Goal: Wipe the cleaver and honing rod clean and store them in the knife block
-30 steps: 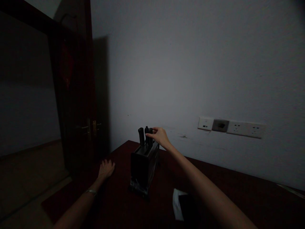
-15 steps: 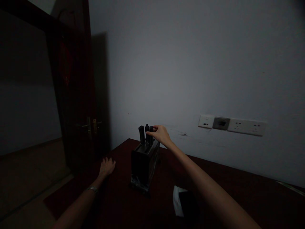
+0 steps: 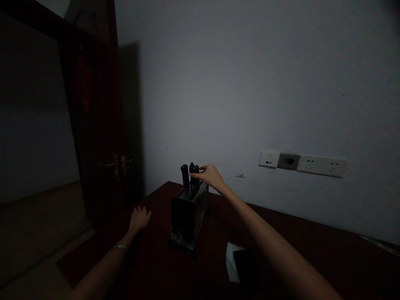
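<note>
Maroon table (image 3: 312, 254) against a grey wall (image 3: 234, 83) carries a knife block (image 3: 187, 216) near its far edge; right hand (image 3: 211, 176) touches a black handle (image 3: 196, 171), grip unclear; left hand (image 3: 139, 218) lies flat, fingers apart, near the door (image 3: 103, 125)

No text, number, brand or sign can be read in this view; the light is very low.

Socket plates (image 3: 321, 166) on the wall, at 3 o'clock from the knife block (image 3: 188, 216): markings are too small and dim to read.

Knife block face: dark, nothing legible.

White sheet (image 3: 231, 262), at 5 o'clock from the knife block: no print can be made out.
</note>
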`<state>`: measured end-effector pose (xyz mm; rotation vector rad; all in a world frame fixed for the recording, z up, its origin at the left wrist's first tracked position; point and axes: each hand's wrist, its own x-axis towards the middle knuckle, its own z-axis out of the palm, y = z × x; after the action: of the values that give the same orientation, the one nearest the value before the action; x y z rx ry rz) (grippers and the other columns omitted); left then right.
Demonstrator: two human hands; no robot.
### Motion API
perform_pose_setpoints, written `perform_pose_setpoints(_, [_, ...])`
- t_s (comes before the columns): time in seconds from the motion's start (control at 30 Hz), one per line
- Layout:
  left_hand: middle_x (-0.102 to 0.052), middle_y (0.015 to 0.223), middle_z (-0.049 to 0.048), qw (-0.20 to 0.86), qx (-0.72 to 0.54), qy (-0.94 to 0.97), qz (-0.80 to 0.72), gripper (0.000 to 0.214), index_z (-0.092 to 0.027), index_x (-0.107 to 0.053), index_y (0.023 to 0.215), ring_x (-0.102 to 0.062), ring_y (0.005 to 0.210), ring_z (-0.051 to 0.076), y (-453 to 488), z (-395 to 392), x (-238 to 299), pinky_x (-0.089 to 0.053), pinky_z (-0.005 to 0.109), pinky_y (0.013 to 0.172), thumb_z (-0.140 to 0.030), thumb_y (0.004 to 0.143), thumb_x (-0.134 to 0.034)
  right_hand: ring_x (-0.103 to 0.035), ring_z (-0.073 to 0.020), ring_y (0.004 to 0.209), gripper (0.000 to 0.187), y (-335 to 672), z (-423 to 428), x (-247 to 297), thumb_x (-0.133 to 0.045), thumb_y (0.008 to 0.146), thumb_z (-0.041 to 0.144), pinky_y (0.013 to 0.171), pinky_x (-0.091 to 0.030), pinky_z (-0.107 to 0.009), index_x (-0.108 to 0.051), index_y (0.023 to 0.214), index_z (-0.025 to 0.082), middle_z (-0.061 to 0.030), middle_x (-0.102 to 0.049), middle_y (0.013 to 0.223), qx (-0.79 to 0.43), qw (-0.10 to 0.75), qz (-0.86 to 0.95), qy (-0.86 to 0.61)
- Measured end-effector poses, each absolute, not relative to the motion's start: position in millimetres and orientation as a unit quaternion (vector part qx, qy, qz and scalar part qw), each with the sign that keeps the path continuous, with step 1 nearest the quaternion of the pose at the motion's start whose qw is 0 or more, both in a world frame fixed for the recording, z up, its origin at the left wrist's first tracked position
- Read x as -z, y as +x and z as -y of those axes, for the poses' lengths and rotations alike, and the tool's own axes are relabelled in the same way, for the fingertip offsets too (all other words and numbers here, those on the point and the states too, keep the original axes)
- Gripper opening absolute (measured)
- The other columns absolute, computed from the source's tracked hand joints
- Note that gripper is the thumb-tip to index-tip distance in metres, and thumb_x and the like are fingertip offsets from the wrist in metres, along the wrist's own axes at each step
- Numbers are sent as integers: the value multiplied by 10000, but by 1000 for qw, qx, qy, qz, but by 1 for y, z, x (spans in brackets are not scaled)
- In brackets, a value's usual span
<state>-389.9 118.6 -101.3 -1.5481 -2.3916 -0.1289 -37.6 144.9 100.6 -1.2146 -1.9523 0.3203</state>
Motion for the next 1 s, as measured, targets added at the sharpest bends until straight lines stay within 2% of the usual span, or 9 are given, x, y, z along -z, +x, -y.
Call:
perform_pose_setpoints(0.43, [-438,1282,248,138,36,-534,834,547,-11,-467,1236,-384,1209,356,-393,-123,103,-295,429,945,-361,857,-284,-622,-291,942,861,-33,-144,-99,-587,534,733,783,-461,-363,-602,1111,94,-135,-700,902,-144,404,769,-474])
perform_pose_setpoints(0.63, [-449,1270,252,133,39,-533,835,545,-15,-483,1224,-389,1203,363,-394,-123,103,-301,436,939,-365,860,-280,-590,-301,1000,919,-33,-144,-95,-601,552,706,830,-445,-388,-518,1209,69,-176,-664,1001,-163,405,776,-456])
perform_pose_setpoints(0.7, [-450,1271,248,133,40,-533,834,545,-20,-478,1232,-387,1205,363,-394,-123,103,-302,436,939,-364,859,-280,-518,-316,1108,999,-32,-142,-94,-619,557,682,891,-411,-418,-384,1320,82,-203,-566,1189,-158,420,781,-434])
perform_pose_setpoints(0.77, [-443,1279,246,134,42,-533,835,551,-21,-466,1245,-382,1208,363,-394,-123,104,-301,441,939,-367,860,-276,-368,-326,1247,1106,-28,-140,-91,-640,554,655,971,-338,-454,-183,1407,120,-207,-357,1385,-146,439,786,-410])
perform_pose_setpoints(0.87, [-434,1283,255,133,44,-532,835,558,-14,-460,1248,-380,1212,362,-395,-124,105,-299,439,942,-369,861,-274,-136,-315,1347,1183,-13,-137,-83,-637,567,638,1043,-212,-495,18,1422,150,-180,-98,1483,-149,445,795,-385])
perform_pose_setpoints(0.93, [-428,1284,263,131,46,-532,836,558,-8,-460,1247,-380,1212,361,-395,-124,105,-297,434,945,-366,860,-274,-80,-296,1359,1175,5,-134,-69,-610,598,638,1065,-169,-486,62,1416,129,-183,-52,1487,-168,450,793,-375])
perform_pose_setpoints(1.0, [-423,1286,265,129,49,-532,835,562,-3,-455,1250,-376,1213,364,-395,-125,105,-294,428,950,-364,860,-273,-90,-272,1362,1143,28,-131,-44,-582,632,632,1080,-166,-448,68,1414,109,-185,-56,1487,-187,475,776,-372])
